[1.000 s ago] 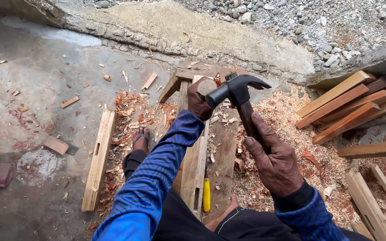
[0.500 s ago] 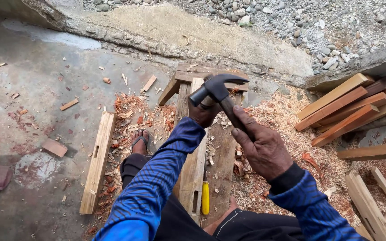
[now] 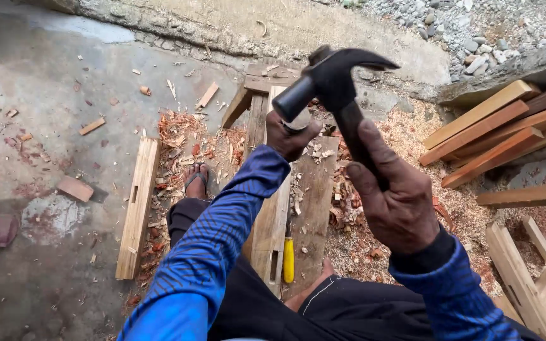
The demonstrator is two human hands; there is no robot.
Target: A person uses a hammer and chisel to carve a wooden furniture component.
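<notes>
Right hand wrapped tight round the dark handle of a claw hammer, fingers fully curled, thumb lying along the shaft. Hammer raised in front of the chest, black head up top with face pointing left and claw pointing right. Left hand out ahead on a blue sleeve, fist closed just under the hammer's face, over a pale plank; something gripped inside, too hidden by fingers and hammer to name. Plank lying lengthwise away from the body, with a slot cut near its near end. Second, darker board right beside it, touching, strewn with chips. Yellow-handled tool lying in the seam between the 2 boards, near the knees. Sandalled foot left of the plank among red shavings. Another slotted plank further left on the concrete floor, apart from the rest. Stack of reddish timbers at right, on sawdust. More lumber lower right. Gravel beyond a concrete kerb.
</notes>
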